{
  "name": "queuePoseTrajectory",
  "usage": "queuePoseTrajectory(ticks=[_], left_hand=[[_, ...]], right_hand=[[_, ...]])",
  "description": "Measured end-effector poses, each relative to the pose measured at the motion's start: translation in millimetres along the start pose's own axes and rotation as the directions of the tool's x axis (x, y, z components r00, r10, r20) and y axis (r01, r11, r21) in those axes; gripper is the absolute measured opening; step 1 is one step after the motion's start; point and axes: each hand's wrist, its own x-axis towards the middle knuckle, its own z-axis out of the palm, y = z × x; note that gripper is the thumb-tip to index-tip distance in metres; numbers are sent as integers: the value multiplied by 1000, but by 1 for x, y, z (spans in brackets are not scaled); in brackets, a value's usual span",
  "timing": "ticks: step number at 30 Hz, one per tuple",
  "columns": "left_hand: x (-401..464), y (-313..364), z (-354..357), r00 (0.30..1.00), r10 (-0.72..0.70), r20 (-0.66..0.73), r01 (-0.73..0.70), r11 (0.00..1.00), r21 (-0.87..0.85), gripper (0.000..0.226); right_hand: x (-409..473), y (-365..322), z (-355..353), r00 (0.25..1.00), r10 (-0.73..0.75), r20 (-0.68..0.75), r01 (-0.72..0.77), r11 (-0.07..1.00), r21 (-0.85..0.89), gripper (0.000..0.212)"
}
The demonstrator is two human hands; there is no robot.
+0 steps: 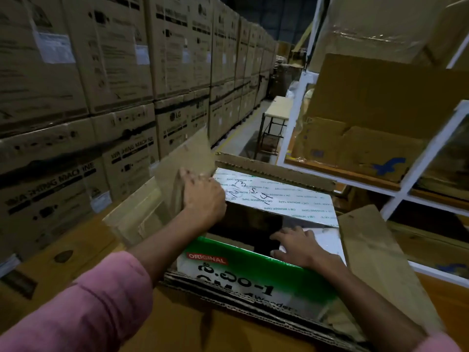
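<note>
While the left hand (203, 196) curls its fingers over the edge of the left flap (187, 158) at centre frame, the right hand (297, 246) lies flat, fingers spread, on a white flap (327, 240) just below. The open carton (276, 168) sits lower middle, with stacked washing-machine boxes (76, 97) filling the left.

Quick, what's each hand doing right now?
Left hand: grips the brown cardboard flap.
Right hand: open, flat on the white glossy panel.
</note>
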Motion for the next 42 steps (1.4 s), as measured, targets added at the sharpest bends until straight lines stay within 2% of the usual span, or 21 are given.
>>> queuePoseTrajectory(ticks=[3, 5, 9, 12, 15, 17, 20, 23, 28, 33, 35, 37, 39, 42], left_hand=[[9, -22, 46, 979, -118, 166, 160, 949, -272, 84], [11, -31, 68, 980, -120, 160, 170, 922, -348, 85], [7, -33, 78, 992, -111, 68, 128, 916, -379, 77], [5, -33, 82, 997, -76, -15, 65, 929, -365, 67], [6, -32, 84, 987, 69, -143, -110, 947, -302, 54], [8, -29, 85, 975, 159, -153, -195, 947, -255, 56], [11, -32, 90, 978, 134, -161, -176, 943, -284, 55], [13, -36, 94, 977, 99, -191, -153, 943, -297, 52], [19, -36, 99, 981, 86, -176, -137, 944, -301, 56], [25, -35, 104, 989, 51, -140, -94, 943, -319, 63], [26, -35, 104, 989, 45, -139, -87, 947, -309, 64], [26, -35, 105, 990, 35, -138, -76, 950, -302, 64], [27, -36, 105, 991, 30, -130, -68, 952, -299, 64], [27, -36, 104, 992, 34, -125, -70, 952, -299, 61]], right_hand=[[12, -13, 0, 999, -22, 32, 21, 999, 43, 61], [19, -17, -1, 999, -17, 41, 15, 999, 52, 64], [30, -29, 4, 999, -17, 39, 16, 999, 35, 74], [34, -38, -3, 991, -12, -131, 31, 989, 144, 87], [47, -34, -29, 939, 2, -344, 74, 975, 209, 91], [60, -25, -46, 916, 4, -402, 88, 973, 211, 90], [81, -10, -60, 912, 47, -407, 25, 985, 169, 87], [102, 5, -62, 927, 101, -361, -50, 988, 146, 86], [124, 27, -37, 982, 128, -136, -109, 985, 137, 90], [133, 31, -43, 983, 121, -135, -98, 981, 165, 83], [127, 24, -45, 984, 108, -142, -99, 993, 68, 74], [116, 9, -42, 986, 37, -163, -45, 998, -46, 62], [105, -10, -35, 988, -97, -121, 91, 995, -49, 47], [85, -36, -18, 969, -220, 111, 218, 975, 29, 33]])
